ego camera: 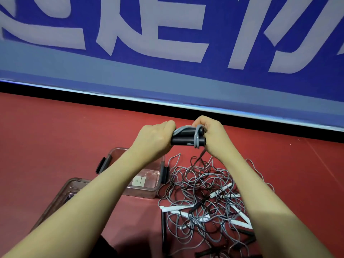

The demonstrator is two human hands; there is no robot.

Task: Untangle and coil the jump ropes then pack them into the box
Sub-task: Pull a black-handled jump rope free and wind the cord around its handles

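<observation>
We see large white characters on the blue banner [167, 43], cut off at the top edge, so we cannot read them. Below the banner, the clear box [149, 190] carries two small pale stickers [138, 181], too small to read.

We see a dark red floor [55, 127] with a thin seam line at right, a black strip [130, 101] along its far edge, a blue banner [167, 34] with large pale grey characters above, soft even light
</observation>
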